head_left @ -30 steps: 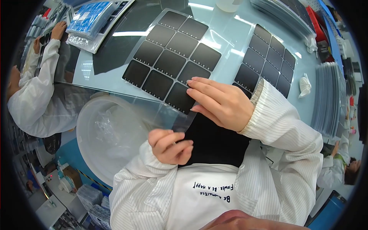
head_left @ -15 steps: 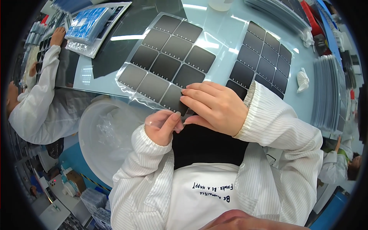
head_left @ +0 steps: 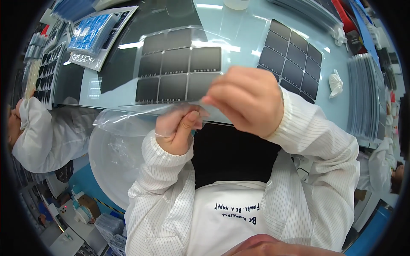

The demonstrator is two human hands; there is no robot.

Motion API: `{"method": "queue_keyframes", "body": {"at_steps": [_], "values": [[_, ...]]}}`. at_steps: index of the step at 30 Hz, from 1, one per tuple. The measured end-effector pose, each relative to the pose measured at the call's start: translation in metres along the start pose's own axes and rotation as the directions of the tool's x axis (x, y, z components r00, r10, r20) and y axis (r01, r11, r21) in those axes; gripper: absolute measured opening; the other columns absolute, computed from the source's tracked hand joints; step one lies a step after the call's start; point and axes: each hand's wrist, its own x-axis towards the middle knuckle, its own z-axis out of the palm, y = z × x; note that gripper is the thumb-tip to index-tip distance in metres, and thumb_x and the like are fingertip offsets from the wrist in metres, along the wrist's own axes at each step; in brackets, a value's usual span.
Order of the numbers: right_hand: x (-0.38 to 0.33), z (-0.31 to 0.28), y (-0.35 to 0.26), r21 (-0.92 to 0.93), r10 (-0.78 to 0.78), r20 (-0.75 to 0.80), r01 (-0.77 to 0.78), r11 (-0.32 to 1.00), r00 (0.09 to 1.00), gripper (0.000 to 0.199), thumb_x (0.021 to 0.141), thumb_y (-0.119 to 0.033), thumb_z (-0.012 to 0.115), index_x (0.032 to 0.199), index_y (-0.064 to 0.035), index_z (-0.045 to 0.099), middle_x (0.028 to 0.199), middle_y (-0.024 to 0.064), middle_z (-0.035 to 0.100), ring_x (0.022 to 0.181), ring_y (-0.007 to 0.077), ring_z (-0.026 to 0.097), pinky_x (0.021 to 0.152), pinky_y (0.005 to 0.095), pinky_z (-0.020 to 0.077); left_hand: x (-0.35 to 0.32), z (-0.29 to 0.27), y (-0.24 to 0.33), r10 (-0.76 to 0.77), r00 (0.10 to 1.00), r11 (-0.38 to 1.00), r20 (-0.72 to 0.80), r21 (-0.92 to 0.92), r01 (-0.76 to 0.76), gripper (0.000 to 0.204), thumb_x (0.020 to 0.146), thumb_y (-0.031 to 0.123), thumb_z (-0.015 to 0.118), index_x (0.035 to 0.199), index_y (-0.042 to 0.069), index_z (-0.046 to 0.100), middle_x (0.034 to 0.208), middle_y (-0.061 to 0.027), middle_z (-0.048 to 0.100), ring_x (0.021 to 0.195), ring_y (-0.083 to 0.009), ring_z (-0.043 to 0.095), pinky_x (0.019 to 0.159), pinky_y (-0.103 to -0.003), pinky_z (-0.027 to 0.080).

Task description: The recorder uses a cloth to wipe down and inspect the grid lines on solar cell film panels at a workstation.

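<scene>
My left hand (head_left: 178, 123) pinches the edge of a clear plastic film (head_left: 128, 114) between thumb and fingers at the table's front edge. My right hand (head_left: 247, 100) is raised just right of it, fingers curled together and smeared by motion. Its fingertips are by the film's edge, but what they hold is hidden. Beyond my hands lies a sheet of dark rounded squares (head_left: 175, 62), its near right corner close to my right fingers. A second sheet of dark squares (head_left: 294, 57) lies to the right, partly hidden by my right hand.
A white bin (head_left: 100, 162) holding crumpled clear film stands below the table edge at left. A blue-and-clear packet (head_left: 92, 36) lies far left. At right are a crumpled white wad (head_left: 336, 83) and a stack of grey sheets (head_left: 366, 98). A co-worker's sleeve (head_left: 47, 132) shows at left.
The sheet before me has turned from slanted to nearly level, and its near row is out of sight. Film now stretches left over the bin. My right hand has lifted off the sheet.
</scene>
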Motion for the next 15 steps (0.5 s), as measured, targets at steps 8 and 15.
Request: {"method": "queue_keyframes", "body": {"at_steps": [8, 15], "values": [[0.021, 0.01, 0.029, 0.338, 0.501, -0.074, -0.451, 0.826, 0.862, 0.005, 0.08, -0.003, 0.069, 0.08, 0.0019, 0.067, 0.069, 0.008, 0.065, 0.06, 0.0131, 0.062, 0.054, 0.0214, 0.0466, 0.007, -0.011, 0.002, -0.229, 0.973, 0.969, -0.014, -0.097, 0.226, 0.025, 0.096, 0.021, 0.055, 0.093, -0.001, 0.066, 0.073, -0.0058, 0.064, 0.056, -0.0075, 0.051, 0.05, -0.02, 0.036], [0.038, -0.081, 0.097, 0.431, 0.666, -0.495, -0.508, 0.746, 0.558, 0.018, 0.086, -0.011, 0.066, 0.075, 0.0033, 0.067, 0.055, 0.0022, 0.059, 0.047, 0.006, 0.052, 0.045, 0.0193, 0.039, 0.003, -0.037, 0.001, -0.287, 0.957, 0.917, 0.03, -0.28, 0.284, 0.023, 0.096, 0.016, 0.052, 0.104, -0.003, 0.062, 0.09, -0.0157, 0.066, 0.059, -0.0125, 0.054, 0.046, -0.021, 0.04]]}}
